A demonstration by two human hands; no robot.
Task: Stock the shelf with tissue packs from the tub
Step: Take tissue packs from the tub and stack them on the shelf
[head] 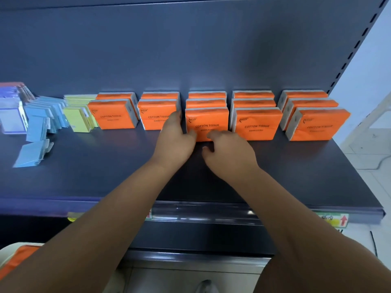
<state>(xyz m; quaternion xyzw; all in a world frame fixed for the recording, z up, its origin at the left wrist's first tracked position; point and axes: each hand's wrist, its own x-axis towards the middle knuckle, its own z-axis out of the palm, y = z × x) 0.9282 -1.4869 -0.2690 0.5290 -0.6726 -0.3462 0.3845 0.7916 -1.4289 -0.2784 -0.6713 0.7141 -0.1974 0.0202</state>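
Orange tissue packs marked COTTON TISSUE stand in five rows on the dark shelf [105,182], two or three deep. The front pack of the middle row [208,120] stands upright. My left hand [175,142] grips its left edge, with fingers along the side and the thumb on the front. My right hand [229,153] touches its lower front with a fingertip, and the other fingers curl loosely above the shelf. The pale tub [8,249] shows at the bottom left corner with an orange pack [21,258] inside, mostly hidden by my left arm.
Yellow packs [79,119], light blue packs [42,121] and purple-white packs [12,115] fill the shelf's left end; one blue pack [31,155] lies toppled forward. The shelf's back panel rises behind the rows. A slotted upright [357,45] marks the right end.
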